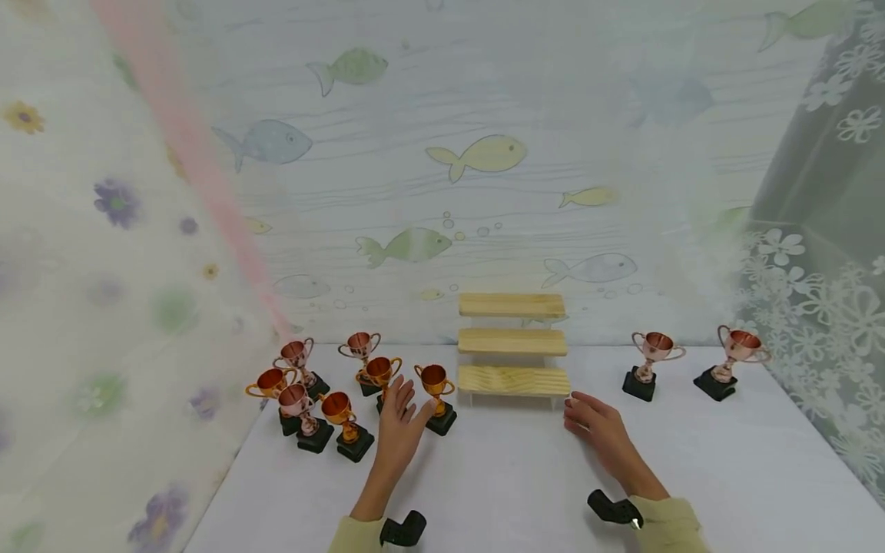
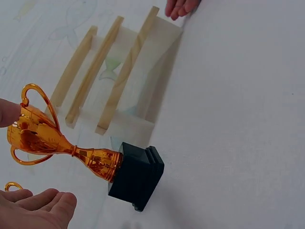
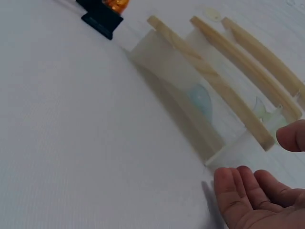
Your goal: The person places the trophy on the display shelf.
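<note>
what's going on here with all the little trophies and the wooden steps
A person sits at a white table. Their left hand reaches beside a gold trophy in a cluster of seven, fingers open around it. Their right hand rests at the corner of an empty three-step wooden stand. Two trophies stand apart at the right.

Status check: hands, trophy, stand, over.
Left hand open, beside gold trophy, not gripping. Right hand open at wooden stand corner. Stand steps bare; nothing between trophy and stand.
</note>
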`<state>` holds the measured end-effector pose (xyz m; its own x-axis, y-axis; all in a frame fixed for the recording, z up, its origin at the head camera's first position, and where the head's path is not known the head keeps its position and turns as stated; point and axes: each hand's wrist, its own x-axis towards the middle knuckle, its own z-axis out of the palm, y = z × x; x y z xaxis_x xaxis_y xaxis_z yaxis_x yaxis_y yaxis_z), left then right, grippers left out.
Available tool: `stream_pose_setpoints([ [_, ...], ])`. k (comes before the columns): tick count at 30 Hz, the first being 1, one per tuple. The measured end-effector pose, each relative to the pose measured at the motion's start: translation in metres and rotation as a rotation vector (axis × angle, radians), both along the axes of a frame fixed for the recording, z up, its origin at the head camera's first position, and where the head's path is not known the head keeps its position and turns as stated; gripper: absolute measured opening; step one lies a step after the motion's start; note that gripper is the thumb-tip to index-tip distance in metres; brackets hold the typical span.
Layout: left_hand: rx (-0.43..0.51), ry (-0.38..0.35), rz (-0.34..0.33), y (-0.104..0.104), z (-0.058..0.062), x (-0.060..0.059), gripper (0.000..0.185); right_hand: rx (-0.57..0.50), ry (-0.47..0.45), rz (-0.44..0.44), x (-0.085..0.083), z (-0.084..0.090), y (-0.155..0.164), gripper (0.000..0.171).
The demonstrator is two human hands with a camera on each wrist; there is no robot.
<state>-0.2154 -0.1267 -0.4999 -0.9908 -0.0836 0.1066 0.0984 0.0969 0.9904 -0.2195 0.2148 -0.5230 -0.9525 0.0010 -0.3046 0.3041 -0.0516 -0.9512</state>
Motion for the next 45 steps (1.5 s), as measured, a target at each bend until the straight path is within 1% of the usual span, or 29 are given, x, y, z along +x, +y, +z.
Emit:
stream_pose_setpoints([
  [5, 0.065, 0.019, 0.001, 0.002, 0.002, -0.01, 0.081, -0.102, -0.005, -0.046, -0.011, 0.003, -0.009, 0.063],
  [9, 0.099, 0.042, -0.004, 0.004, 0.005, -0.015, 0.08, -0.17, -0.015, -0.086, -0.018, 0.004, -0.013, 0.062],
  [13, 0.135, 0.069, -0.019, 0.006, 0.007, -0.017, 0.075, -0.202, -0.021, -0.127, -0.021, 0.002, -0.014, 0.059],
  [18, 0.136, 0.093, -0.016, 0.009, 0.005, -0.02, 0.067, -0.214, -0.035, -0.163, -0.022, -0.001, -0.014, 0.059],
  [25, 0.156, 0.096, -0.009, 0.012, 0.002, -0.026, 0.064, -0.256, -0.03, -0.188, -0.024, -0.003, -0.013, 0.058],
  [29, 0.155, 0.1, -0.004, 0.011, 0.001, -0.026, 0.061, -0.287, -0.03, -0.199, -0.024, -0.003, -0.013, 0.057],
  [33, 0.157, 0.099, -0.019, 0.009, 0.001, -0.026, 0.056, -0.299, -0.03, -0.201, -0.024, -0.004, -0.014, 0.057],
  [39, 0.127, 0.09, -0.052, 0.005, 0.0, -0.027, 0.048, -0.305, -0.038, -0.201, -0.023, -0.006, -0.014, 0.057],
  [45, 0.105, 0.084, -0.054, 0.003, -0.002, -0.028, 0.046, -0.314, -0.04, -0.212, -0.022, -0.007, -0.015, 0.057],
])
